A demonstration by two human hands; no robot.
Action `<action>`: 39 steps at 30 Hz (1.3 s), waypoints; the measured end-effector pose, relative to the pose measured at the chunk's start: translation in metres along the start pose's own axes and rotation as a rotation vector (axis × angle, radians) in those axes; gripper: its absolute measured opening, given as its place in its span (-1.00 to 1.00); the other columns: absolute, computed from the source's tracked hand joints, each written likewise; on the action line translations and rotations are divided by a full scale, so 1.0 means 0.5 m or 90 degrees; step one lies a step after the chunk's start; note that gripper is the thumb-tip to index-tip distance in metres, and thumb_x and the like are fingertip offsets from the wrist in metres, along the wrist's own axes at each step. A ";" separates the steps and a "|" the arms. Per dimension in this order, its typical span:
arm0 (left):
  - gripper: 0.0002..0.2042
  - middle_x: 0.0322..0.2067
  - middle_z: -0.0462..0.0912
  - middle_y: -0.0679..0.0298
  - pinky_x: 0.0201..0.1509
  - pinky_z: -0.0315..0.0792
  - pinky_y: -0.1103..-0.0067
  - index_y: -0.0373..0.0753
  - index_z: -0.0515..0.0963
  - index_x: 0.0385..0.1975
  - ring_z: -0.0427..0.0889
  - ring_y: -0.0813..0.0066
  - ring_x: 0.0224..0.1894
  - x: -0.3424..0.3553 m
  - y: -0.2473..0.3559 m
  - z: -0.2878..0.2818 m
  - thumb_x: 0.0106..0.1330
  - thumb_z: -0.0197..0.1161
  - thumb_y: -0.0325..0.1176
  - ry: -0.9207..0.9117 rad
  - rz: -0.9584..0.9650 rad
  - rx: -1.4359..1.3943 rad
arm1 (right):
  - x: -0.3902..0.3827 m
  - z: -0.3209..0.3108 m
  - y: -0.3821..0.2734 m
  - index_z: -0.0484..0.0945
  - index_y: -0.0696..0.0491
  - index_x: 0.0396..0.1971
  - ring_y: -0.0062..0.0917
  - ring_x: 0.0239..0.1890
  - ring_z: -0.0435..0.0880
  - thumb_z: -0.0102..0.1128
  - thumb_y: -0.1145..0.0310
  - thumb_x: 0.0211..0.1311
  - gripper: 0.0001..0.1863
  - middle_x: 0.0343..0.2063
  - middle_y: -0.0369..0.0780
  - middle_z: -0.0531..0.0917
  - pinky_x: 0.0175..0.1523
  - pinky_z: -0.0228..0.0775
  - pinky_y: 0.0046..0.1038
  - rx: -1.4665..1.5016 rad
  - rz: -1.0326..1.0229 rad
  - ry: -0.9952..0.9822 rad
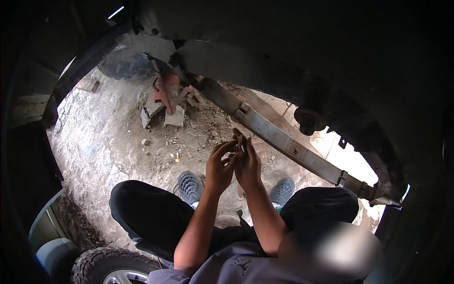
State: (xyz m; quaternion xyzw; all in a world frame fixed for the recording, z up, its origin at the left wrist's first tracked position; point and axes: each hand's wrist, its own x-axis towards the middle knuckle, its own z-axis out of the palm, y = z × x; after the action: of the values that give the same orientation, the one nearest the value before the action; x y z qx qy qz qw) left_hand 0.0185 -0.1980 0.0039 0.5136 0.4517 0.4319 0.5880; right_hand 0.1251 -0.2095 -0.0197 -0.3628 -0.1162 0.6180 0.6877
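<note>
Just left of the leaf spring (274, 134), near its middle, two bare hands come together, apart from the metal. The left hand (219, 166) and the right hand (249, 165) are both narrow, their fingertips gathered round one small dark piece (240, 143); its kind is hard to make out, and how the grip is shared between them I cannot tell. One leaf spring runs slantwise, with at least two clamps along it, one clamp (241, 111) above its middle and one clamp (342, 178) toward its lower end.

Below and left of the spring are two grey shoes, a left shoe (190, 188) and a right shoe (283, 190), between two bent knees in dark trousers. Beside the spring's upper end stands one red stand (165, 92), with two pale blocks (174, 116) at its foot. Two tyres show: one dark tyre (125, 62) left of that same end, and one knobbly tyre (101, 262) far below and left of the spring.

Under the spring, the ground (104, 142) is rough, pale and dusty, scattered with crumbs of dirt and small stones. Dark vehicle bodywork (227, 52) arches over the spring, deeply shadowed, while bright daylight shows beyond its right side.
</note>
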 end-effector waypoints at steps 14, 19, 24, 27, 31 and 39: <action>-0.51 -0.06 0.81 0.12 0.07 0.63 0.49 -0.27 0.61 0.21 0.80 0.37 -0.03 0.038 -0.031 0.010 0.24 0.51 -0.44 0.082 0.004 0.029 | 0.011 -0.059 -0.026 0.55 0.10 0.03 -0.55 -0.03 0.72 0.12 0.40 0.55 -0.82 -0.04 -0.23 0.72 0.06 0.53 -0.46 -0.182 -0.103 0.073; -0.41 -0.01 0.76 0.07 0.08 0.63 0.52 -0.38 0.54 0.26 0.75 0.39 -0.02 0.028 0.002 -0.004 0.17 0.52 -0.57 0.109 -0.061 0.017 | 0.011 -0.062 -0.031 0.54 0.12 0.10 -0.55 -0.05 0.70 0.11 0.40 0.55 -0.76 -0.07 -0.24 0.70 0.06 0.51 -0.44 -0.156 -0.100 0.009; -0.40 -0.03 0.75 0.08 0.02 0.65 0.53 -0.40 0.54 0.25 0.75 0.41 -0.05 0.034 -0.002 -0.017 0.16 0.55 -0.55 0.105 -0.072 -0.200 | 0.023 -0.058 -0.023 0.49 0.16 0.22 -0.53 0.02 0.67 0.13 0.33 0.54 -0.63 0.00 -0.20 0.67 0.12 0.48 -0.42 -0.148 -0.084 -0.036; -0.44 -0.06 0.76 0.10 -0.01 0.65 0.55 -0.41 0.55 0.22 0.76 0.42 -0.08 0.034 -0.009 -0.026 0.18 0.54 -0.55 0.104 -0.076 -0.272 | 0.012 -0.037 -0.030 0.43 0.16 0.32 -0.52 0.13 0.62 0.16 0.24 0.54 -0.52 0.10 -0.20 0.64 0.24 0.39 -0.42 -0.178 -0.027 -0.098; -0.50 -0.11 0.79 0.12 -0.01 0.65 0.57 -0.43 0.57 0.18 0.77 0.45 -0.13 0.036 -0.006 -0.024 0.22 0.52 -0.51 0.029 -0.112 -0.269 | 0.007 -0.054 -0.010 0.31 0.15 0.46 -0.44 0.32 0.50 0.16 0.15 0.56 -0.38 0.25 -0.18 0.56 0.44 0.23 -0.36 -0.210 0.051 -0.108; -0.55 -0.16 0.81 0.12 -0.02 0.64 0.52 -0.37 0.66 0.06 0.79 0.44 -0.15 0.040 -0.040 -0.014 0.17 0.57 -0.37 -0.011 -0.093 -0.008 | -0.002 -0.053 0.009 0.09 0.19 0.56 -0.35 0.39 0.47 0.03 0.06 0.62 -0.26 0.44 -0.08 0.40 0.49 0.21 -0.26 -0.173 0.055 -0.101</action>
State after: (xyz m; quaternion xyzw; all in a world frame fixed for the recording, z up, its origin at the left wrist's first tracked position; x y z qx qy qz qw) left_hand 0.0169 -0.1788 -0.0180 0.4792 0.4799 0.3865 0.6251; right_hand 0.1376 -0.2198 -0.0411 -0.4072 -0.2368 0.6524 0.5937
